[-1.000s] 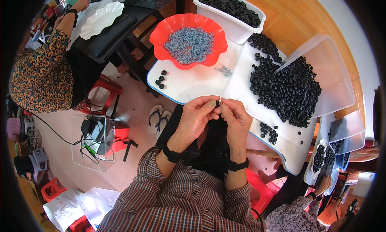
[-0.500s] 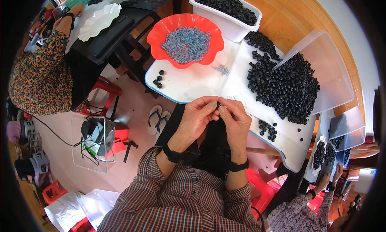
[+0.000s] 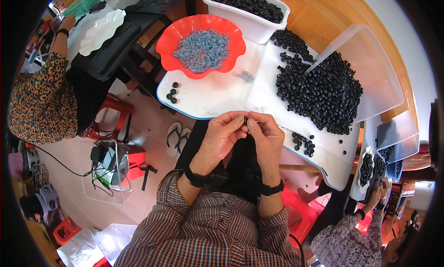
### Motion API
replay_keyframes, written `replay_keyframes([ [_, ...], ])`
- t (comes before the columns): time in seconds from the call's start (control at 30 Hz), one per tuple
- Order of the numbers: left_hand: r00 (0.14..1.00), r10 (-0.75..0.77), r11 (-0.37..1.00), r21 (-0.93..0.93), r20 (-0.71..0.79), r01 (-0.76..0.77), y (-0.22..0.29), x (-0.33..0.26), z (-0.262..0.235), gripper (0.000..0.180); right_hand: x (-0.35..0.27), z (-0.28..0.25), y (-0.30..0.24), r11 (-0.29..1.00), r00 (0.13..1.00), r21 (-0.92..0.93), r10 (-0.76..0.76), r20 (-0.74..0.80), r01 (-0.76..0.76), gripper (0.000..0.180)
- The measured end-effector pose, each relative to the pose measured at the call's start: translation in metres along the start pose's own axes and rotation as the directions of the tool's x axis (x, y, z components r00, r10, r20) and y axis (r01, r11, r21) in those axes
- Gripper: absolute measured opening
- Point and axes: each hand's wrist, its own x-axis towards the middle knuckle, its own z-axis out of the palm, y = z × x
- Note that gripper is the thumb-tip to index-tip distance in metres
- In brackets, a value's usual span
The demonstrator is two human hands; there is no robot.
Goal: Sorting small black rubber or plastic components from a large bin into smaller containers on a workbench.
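My left hand (image 3: 221, 136) and my right hand (image 3: 265, 138) meet at the front edge of the white table, fingertips pinched together. Between them is a small black part (image 3: 245, 121), mostly covered by the thumbs and fingers. Past my hands, a red wavy-rimmed bowl (image 3: 162, 47) holds many tiny translucent bluish-grey pieces (image 3: 202, 49). To the right spreads a big heap of small black ring-shaped parts (image 3: 319, 91). A small cluster of similar black parts (image 3: 303, 144) lies nearer my right hand, and several more (image 3: 173, 92) sit at the table's left end.
A white tub (image 3: 252, 28) full of black parts stands at the back. A clear plastic bin (image 3: 370, 72) lies tipped beside the heap. Other people work at a dark table (image 3: 115, 49) on the left and at a table on the right. A red stool (image 3: 296, 211) is by my right side.
The view has shifted slightly, so the table and its contents appear a little further left and higher. Both hands stay pinched together, with small finger movements around the black part.
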Motion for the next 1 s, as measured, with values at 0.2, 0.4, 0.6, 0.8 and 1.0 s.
replay_keyframes([
  [0.2,1.0,-0.009,1.0,0.011,0.001,0.009,-0.003,0.003,0.001,0.021,0.001,0.001,-0.003,0.997,0.998,0.068,0.036,-0.044,-0.033,0.014],
  [0.4,1.0,-0.002,0.999,0.043,0.006,0.002,-0.006,0.005,-0.001,0.021,0.003,0.0,-0.002,0.999,0.995,0.028,0.046,-0.091,-0.044,0.011],
  [0.6,1.0,-0.012,0.998,0.058,0.018,0.011,-0.007,0.007,-0.001,0.021,0.006,-0.013,0.001,0.979,0.983,-0.195,-0.088,-0.162,0.056,0.008],
  [0.8,0.999,-0.042,0.997,0.058,-0.009,0.042,-0.004,0.005,0.0,0.021,0.021,-0.054,-0.002,0.545,0.834,-0.837,-0.481,-0.27,0.044,0.007],
  [1.0,0.999,-0.045,0.997,0.056,-0.018,0.046,-0.003,0.005,0.001,0.022,0.029,-0.075,0.0,0.252,0.829,-0.957,-0.497,-0.256,-0.144,0.017],
])
